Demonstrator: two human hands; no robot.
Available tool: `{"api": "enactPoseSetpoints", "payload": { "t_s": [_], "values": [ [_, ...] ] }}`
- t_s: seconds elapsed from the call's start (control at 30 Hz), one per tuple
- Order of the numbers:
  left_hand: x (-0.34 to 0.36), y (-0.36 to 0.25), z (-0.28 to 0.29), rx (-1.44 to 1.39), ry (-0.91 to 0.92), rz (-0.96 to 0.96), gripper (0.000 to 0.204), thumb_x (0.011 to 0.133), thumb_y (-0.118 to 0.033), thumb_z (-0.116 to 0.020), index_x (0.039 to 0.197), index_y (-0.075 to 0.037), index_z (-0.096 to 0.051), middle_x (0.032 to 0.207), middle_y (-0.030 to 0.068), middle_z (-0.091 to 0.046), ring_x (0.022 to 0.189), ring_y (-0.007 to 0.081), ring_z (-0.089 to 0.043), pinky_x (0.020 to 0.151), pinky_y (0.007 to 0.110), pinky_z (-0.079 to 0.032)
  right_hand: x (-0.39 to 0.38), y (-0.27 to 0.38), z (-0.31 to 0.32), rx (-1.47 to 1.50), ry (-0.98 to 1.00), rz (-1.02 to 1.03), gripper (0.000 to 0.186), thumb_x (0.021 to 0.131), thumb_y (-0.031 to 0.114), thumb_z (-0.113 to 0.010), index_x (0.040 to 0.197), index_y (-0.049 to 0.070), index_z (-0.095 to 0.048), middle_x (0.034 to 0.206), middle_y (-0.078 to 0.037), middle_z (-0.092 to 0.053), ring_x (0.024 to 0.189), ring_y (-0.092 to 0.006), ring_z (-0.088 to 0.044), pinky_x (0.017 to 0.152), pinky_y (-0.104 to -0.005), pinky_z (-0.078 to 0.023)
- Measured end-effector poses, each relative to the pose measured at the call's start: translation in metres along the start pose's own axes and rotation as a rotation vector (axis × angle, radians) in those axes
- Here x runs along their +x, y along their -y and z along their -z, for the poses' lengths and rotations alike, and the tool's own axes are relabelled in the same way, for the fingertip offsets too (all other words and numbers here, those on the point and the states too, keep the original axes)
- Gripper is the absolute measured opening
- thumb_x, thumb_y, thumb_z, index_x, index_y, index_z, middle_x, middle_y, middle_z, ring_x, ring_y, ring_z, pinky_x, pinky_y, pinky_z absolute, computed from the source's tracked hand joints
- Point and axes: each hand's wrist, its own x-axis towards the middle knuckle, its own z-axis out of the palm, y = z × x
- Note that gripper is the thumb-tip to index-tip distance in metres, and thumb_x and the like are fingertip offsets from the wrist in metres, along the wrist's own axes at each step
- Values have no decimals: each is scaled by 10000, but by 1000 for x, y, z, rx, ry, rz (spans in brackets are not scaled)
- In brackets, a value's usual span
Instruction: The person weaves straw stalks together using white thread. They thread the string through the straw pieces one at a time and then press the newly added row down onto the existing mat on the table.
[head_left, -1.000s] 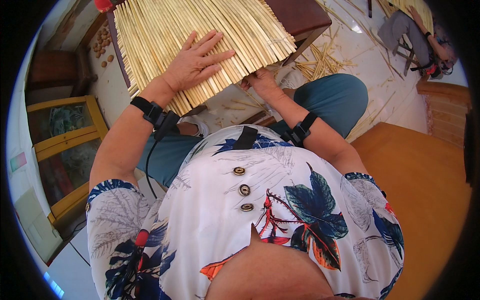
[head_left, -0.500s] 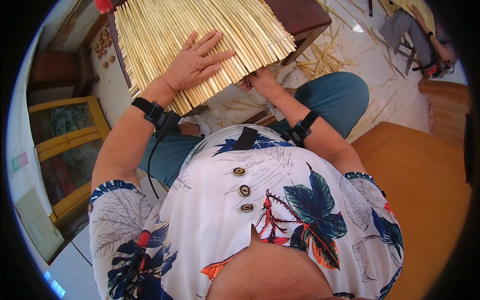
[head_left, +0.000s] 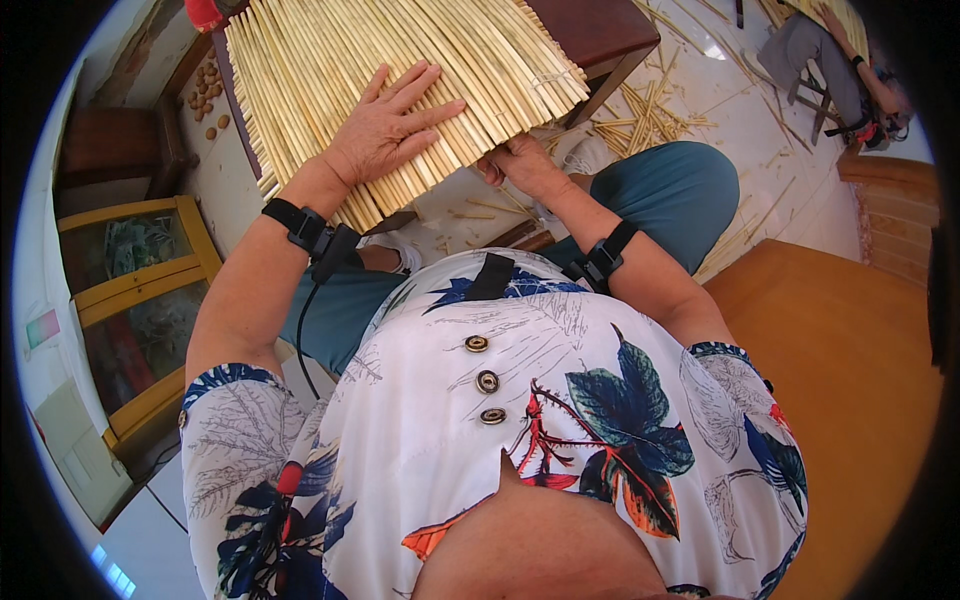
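A mat of pale, straight reed stalks [head_left: 380, 45], laid side by side, lies on a dark reddish-brown table [head_left: 605, 30]. Thin ties cross the stalks near the mat's right edge. My left hand [head_left: 390, 125] rests flat on the mat with its fingers spread toward the right. At the near right corner, my right hand [head_left: 528, 168] has its fingers curled together just under the mat's edge. What those fingers pinch, if anything, is hidden.
Loose cut stalks [head_left: 645, 122] litter the floor at the right. An orange-brown wooden surface [head_left: 830, 380] stands close on my right, a yellow-framed glass cabinet [head_left: 140, 275] on my left. Small round brown things [head_left: 208, 88] lie far left. Another person [head_left: 840, 75] sits far right.
Almost nothing differs. The mat and both hands have shifted very slightly in the picture; my left hand stays flat and my right hand stays at the mat's corner.
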Motion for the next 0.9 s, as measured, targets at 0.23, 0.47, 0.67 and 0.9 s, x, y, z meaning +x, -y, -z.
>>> {"api": "enactPoseSetpoints", "payload": {
  "t_s": [0.23, 0.47, 0.67, 0.9],
  "values": [
    [-1, 1, -1, -4, -3, -2, 391, 909, -285, -425, 1297, -262, -460, 1439, 110, -258, 1334, 256, -230, 1089, 437, -94, -8, 9, -2, -25, 30, -19, 88, 885, 101, -498, 932, 35, -535, 692, -38, -565, 532, -97, -528, 473, -229, -449],
    [0, 1, -2, 3, -10, 5, 388, 924, -374, -366, 1304, -328, -429, 1423, 99, -291, 1338, 237, -217, 1092, 454, -84, -5, 3, 3, -39, -42, -29, 122, 880, 139, -507, 867, 27, -555, 678, -47, -565, 530, -120, -519, 492, -262, -452],
    [0, 0, -2, 5, -7, 3, 389, 908, -291, -426, 1295, -275, -461, 1437, 107, -264, 1332, 258, -235, 1089, 438, -95, -1, 2, 4, -27, -25, 12, 99, 862, 96, -494, 858, 18, -555, 676, -55, -563, 534, -131, -523, 495, -263, -449],
    [0, 2, -3, 16, -4, 11, 384, 920, -357, -378, 1298, -324, -438, 1416, 107, -304, 1334, 243, -229, 1089, 458, -95, -2, 3, 4, -30, -34, 9, 109, 854, 97, -493, 824, 15, -557, 677, -56, -565, 535, -134, -528, 495, -263, -451]
  ]
}}
